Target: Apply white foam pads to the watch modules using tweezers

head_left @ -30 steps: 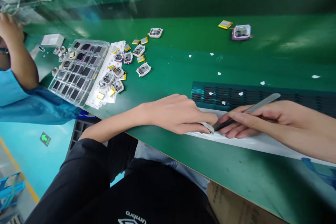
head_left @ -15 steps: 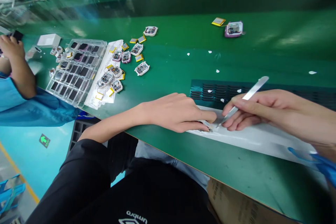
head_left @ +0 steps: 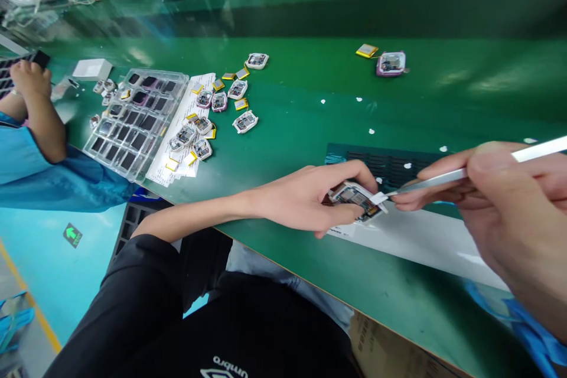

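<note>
My left hand (head_left: 301,196) grips an open watch case (head_left: 354,194) between thumb and fingers. The case has a pale rim, and its circuit board faces up. My right hand (head_left: 500,195) is closed round metal tweezers (head_left: 436,182), whose narrow tip points left at the case. At that tip a small white tab (head_left: 378,198) lies over the case's right edge. Whether the tweezers pinch the tab or only touch it, I cannot tell. Beneath both hands runs a long white strip (head_left: 416,237), with a dark slotted mat (head_left: 341,153) just behind it.
Several open watch cases (head_left: 245,122) with yellow-edged batteries (head_left: 241,104) lie to the left, some on printed sheets (head_left: 195,168). Beyond is a clear compartment tray (head_left: 133,124). A co-worker's hand (head_left: 31,78) is at far left. A purple case (head_left: 391,64) lies at the back.
The watch case has been lifted and tilted into view from the strip. My right hand has drawn nearer and rightward, tweezers now lying flatter, with a white tab at their tip.
</note>
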{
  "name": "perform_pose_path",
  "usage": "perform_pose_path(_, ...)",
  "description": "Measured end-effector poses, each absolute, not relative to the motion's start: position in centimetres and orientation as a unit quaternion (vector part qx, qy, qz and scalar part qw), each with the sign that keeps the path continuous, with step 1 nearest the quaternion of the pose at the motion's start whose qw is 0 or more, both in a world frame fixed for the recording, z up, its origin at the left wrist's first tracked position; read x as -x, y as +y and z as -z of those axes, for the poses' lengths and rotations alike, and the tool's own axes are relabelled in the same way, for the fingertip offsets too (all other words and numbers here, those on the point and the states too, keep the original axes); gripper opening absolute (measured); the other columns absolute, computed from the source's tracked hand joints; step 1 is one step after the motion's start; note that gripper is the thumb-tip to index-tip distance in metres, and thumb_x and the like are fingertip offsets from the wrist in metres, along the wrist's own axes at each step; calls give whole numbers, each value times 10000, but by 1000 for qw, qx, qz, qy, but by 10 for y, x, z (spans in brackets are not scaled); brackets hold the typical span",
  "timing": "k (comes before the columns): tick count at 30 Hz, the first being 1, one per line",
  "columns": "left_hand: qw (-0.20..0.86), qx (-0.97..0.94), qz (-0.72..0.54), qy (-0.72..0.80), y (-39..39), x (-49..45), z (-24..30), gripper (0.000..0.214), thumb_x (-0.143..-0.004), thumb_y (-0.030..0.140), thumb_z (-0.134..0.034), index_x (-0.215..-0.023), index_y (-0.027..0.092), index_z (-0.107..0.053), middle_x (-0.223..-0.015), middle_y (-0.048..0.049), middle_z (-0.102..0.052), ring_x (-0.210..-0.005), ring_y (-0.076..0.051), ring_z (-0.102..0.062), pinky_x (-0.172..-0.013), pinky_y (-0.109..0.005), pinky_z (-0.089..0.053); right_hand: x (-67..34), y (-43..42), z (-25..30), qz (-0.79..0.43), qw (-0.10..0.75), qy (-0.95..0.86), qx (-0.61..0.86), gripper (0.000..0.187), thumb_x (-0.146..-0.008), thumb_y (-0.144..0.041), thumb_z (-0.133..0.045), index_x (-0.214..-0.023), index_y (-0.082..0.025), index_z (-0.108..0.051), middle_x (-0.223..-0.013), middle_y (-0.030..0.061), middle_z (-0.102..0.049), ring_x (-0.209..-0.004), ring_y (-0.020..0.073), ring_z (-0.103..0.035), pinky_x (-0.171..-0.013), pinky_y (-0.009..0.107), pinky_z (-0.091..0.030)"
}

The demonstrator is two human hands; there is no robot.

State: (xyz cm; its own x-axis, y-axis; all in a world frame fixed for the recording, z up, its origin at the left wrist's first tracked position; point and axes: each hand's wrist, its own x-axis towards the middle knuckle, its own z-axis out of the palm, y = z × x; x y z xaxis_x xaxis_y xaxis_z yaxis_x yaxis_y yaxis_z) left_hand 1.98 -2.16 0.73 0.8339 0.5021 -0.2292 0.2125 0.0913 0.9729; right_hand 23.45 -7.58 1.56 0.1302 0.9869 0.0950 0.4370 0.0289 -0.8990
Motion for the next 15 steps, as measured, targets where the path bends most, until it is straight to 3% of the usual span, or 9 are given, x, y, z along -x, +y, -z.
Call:
perform_pose_path(3, 652, -704, -112, 259, -23, -21, -8, 125, -952, 220, -567, -1074, 207, -542, -833, 40, -619, -576, -74, -593, -588, -255, -514, -228, -82, -17, -341, 419, -565, 623, 425, -1001, -566, -594, -703, -323, -775, -812, 56, -758, -876, 240, -745, -908, 469, -583)
perform_pose_path(9, 603, -748, -113, 251, -24, -20, -10, 185, -927, 241, -576, -1099, 202, -521, -874, 15, -593, -721, -114, -556, -666, -266, -503, -223, -84, -17, -322, 416, -563, 638, 398, -1008, -537, -593, -709, -340, -766, -827, 30, -763, -878, 228, -735, -927, 477, -577)
perform_pose_path(15, 605, -747, -113, 252, -25, -20, -10, 193, -937, 244, -555, -1116, 206, -493, -860, 21, -609, -703, -115, -551, -658, -268, -488, -223, -82, -10, -328, 417, -553, 643, 423, -974, -622, -621, -714, -320, -763, -825, 30, -766, -805, 208, -729, -800, 423, -597)
